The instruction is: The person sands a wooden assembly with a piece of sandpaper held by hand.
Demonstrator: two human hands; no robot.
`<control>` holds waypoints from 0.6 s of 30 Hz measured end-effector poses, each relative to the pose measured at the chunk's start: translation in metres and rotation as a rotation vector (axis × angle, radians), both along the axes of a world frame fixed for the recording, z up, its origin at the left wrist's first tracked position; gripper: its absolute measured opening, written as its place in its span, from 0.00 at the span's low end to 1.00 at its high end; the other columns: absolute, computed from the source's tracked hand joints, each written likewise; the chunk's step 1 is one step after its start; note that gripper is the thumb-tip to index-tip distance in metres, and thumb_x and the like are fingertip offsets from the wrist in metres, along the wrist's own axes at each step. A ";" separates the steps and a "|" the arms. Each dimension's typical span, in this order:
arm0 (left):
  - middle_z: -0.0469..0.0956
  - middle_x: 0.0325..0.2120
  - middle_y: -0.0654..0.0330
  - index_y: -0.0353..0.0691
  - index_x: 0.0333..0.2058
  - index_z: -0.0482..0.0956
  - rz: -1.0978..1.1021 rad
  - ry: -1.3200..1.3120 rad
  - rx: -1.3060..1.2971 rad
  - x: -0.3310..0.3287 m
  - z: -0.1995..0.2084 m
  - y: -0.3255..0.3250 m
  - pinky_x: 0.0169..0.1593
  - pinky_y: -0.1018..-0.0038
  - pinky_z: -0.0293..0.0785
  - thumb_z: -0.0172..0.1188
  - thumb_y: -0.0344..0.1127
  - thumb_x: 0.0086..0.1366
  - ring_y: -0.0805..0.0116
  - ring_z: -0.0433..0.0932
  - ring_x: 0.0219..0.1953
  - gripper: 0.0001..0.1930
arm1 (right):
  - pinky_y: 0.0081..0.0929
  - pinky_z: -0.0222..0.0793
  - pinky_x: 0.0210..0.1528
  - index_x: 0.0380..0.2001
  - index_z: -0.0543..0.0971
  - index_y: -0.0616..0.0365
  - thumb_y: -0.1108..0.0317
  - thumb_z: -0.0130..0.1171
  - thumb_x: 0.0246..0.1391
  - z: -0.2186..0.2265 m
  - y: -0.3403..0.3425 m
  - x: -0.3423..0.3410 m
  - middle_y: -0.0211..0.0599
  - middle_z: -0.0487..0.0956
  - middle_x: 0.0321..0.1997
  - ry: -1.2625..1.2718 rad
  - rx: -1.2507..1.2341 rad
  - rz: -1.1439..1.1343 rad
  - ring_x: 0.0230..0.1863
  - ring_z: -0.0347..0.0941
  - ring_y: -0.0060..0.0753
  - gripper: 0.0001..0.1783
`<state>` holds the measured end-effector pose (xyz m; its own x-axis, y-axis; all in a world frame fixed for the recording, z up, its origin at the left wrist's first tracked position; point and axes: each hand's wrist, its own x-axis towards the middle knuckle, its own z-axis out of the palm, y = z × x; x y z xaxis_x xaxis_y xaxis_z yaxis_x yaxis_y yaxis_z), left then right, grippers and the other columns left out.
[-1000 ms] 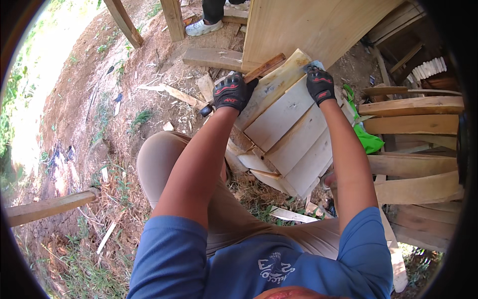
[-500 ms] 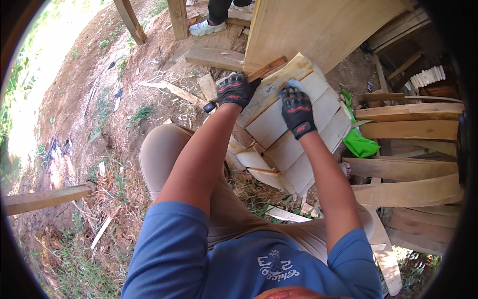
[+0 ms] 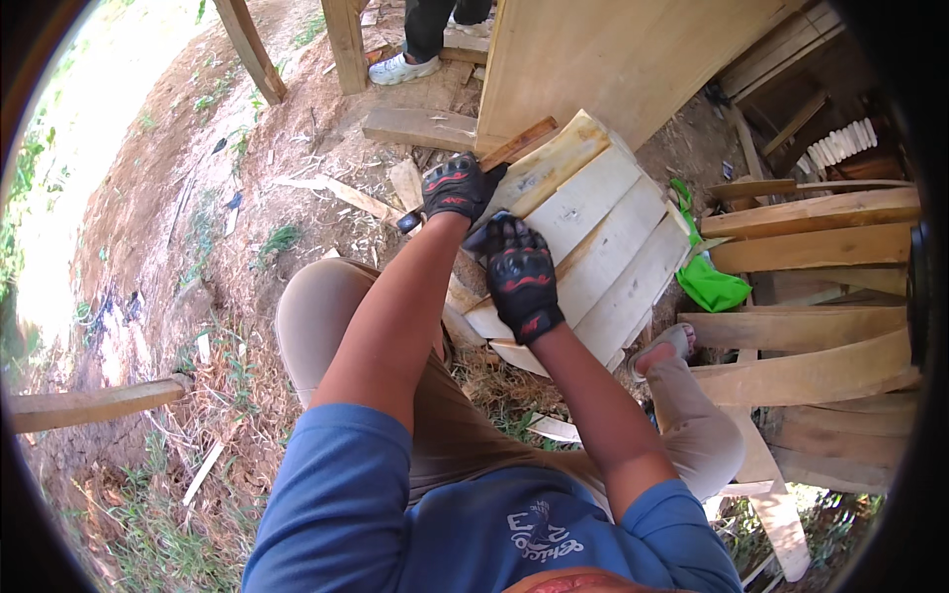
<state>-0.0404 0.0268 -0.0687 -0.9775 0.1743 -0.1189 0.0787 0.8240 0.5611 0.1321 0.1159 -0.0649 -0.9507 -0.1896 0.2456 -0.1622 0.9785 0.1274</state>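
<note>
A curved panel of pale wooden slats [image 3: 593, 203] lies tilted between my knees, with a yellowish slat along its far left edge. My left hand [image 3: 456, 188], in a black glove with red marks, is closed at that edge, beside a brown wooden strip [image 3: 526, 138]. My right hand [image 3: 522, 277], gloved alike, presses its bent fingers on the near left part of the slats. Something greyish shows beside its fingertips, too covered to name. Under the left hand, a small dark object [image 3: 410, 219] pokes out, its kind unclear.
A large plywood board [image 3: 593, 69] leans beyond the panel. Several curved planks [image 3: 811, 257] are stacked at the right, near a bright green bag [image 3: 714, 285]. Wood scraps [image 3: 361, 198] and shavings litter the dirt at left. Another person's shoe [image 3: 403, 69] stands at the far side, near wooden posts [image 3: 346, 44].
My right hand has slid from the far slats toward me and left, nearer the left hand. My left hand stays at the edge. My right foot now shows beside the panel.
</note>
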 end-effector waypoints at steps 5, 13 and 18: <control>0.84 0.53 0.43 0.42 0.53 0.87 -0.010 -0.057 -0.011 0.003 0.010 0.001 0.59 0.54 0.78 0.58 0.71 0.67 0.46 0.83 0.57 0.36 | 0.45 0.80 0.46 0.39 0.84 0.55 0.67 0.55 0.62 -0.003 0.062 -0.073 0.48 0.87 0.40 0.030 -0.230 -0.174 0.43 0.85 0.50 0.09; 0.86 0.49 0.44 0.42 0.51 0.88 0.007 -0.001 -0.007 0.003 0.003 -0.002 0.56 0.53 0.79 0.58 0.69 0.68 0.45 0.85 0.53 0.34 | 0.46 0.76 0.54 0.59 0.83 0.42 0.73 0.55 0.60 0.062 0.100 -0.080 0.43 0.86 0.45 0.481 -0.237 -0.315 0.47 0.81 0.49 0.25; 0.86 0.49 0.43 0.42 0.51 0.87 0.006 0.039 -0.012 0.003 -0.001 0.000 0.56 0.53 0.79 0.58 0.69 0.69 0.45 0.85 0.54 0.34 | 0.48 0.75 0.52 0.45 0.85 0.48 0.62 0.55 0.65 0.001 0.076 -0.067 0.39 0.85 0.46 0.119 -0.061 -0.125 0.50 0.81 0.48 0.12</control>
